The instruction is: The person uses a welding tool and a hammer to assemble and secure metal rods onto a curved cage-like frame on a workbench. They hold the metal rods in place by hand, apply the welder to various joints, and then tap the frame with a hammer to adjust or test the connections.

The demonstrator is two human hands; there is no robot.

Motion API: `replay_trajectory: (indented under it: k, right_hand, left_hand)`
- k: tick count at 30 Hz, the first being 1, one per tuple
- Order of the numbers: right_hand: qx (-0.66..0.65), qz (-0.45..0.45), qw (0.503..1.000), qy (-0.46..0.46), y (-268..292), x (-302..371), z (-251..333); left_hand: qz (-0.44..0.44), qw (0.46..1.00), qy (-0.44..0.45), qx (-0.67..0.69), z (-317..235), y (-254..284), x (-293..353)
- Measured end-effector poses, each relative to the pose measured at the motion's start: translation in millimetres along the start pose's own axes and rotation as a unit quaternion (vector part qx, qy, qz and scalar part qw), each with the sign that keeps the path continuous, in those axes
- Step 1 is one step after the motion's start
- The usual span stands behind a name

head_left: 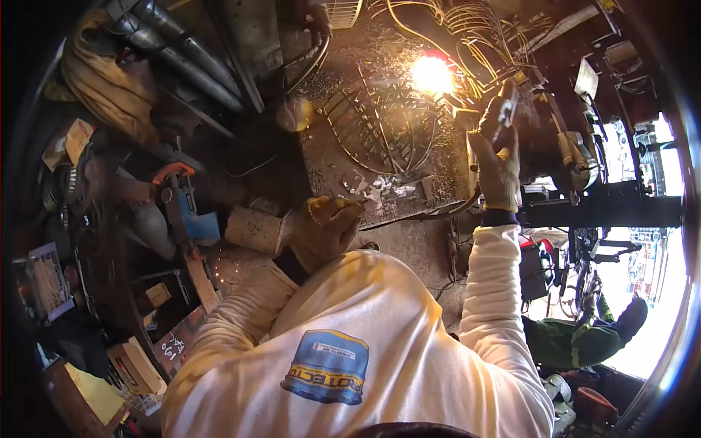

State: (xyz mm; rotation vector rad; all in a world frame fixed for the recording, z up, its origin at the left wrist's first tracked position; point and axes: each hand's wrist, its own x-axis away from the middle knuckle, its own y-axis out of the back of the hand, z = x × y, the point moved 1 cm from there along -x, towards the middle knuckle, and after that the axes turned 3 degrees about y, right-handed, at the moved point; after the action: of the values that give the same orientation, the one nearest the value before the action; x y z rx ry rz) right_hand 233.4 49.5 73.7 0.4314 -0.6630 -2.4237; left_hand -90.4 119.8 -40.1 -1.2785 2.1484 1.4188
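A round grille of thin metal bars (pixel 343 142) lies on the worktable (pixel 328 175) in front of me. At its far right edge burns a dazzling white light (pixel 433 75), like a welding arc. My right hand (pixel 498 171), in a pale glove, reaches to the right of the glare. It is closed on what looks like a welding electrode holder (pixel 505 111); glare and the fingers hide part of it. Near the table's front edge, my gloved left hand (pixel 332 223) is curled closed. Whatever is inside its fingers, if anything, is hidden.
Bent rods or wires (pixel 467 33) tangle at the far right of the worktable. A dark cable (pixel 460 210) runs along its near edge. Metal pipes (pixel 186 62) lean at the far left, near an orange-and-blue clamp-like tool (pixel 193 212). A person in dark green (pixel 584 339) is at the right.
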Motion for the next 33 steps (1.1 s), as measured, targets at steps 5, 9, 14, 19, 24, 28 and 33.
replay_trajectory:
  k: [5,9,14,19,24,28,33]
  right_hand:
    - [-0.041,0.058,0.996,-0.047,2.8,-8.6,2.1]
    - [-0.045,0.037,0.997,-0.048,2.3,-4.5,-5.2]
    - [-0.092,0.029,0.991,-0.094,3.0,-7.5,-10.2]
    - [-0.247,-0.023,0.968,-0.026,20.7,0.5,-21.9]
    - [-0.346,0.065,0.936,-0.005,60.4,36.2,-24.6]
    - [-0.359,0.090,0.926,0.074,77.0,56.9,-15.3]
    - [-0.408,0.162,0.898,0.010,103.6,70.3,-8.0]
  left_hand:
    - [-0.039,0.999,-0.013,0.014,1.9,-6.2,4.4]
    - [-0.006,1.000,-0.009,0.009,-0.9,-3.2,-0.8]
    - [-0.006,0.996,0.031,-0.087,-7.2,-11.3,10.0]
    - [0.002,1.000,0.012,0.015,-2.0,-3.9,2.7]
    - [0.027,0.997,0.053,0.053,-2.8,8.5,-10.2]
    - [0.000,0.987,0.096,0.126,10.7,10.7,-13.4]
    - [0.049,0.960,0.178,0.212,4.7,10.1,-16.1]
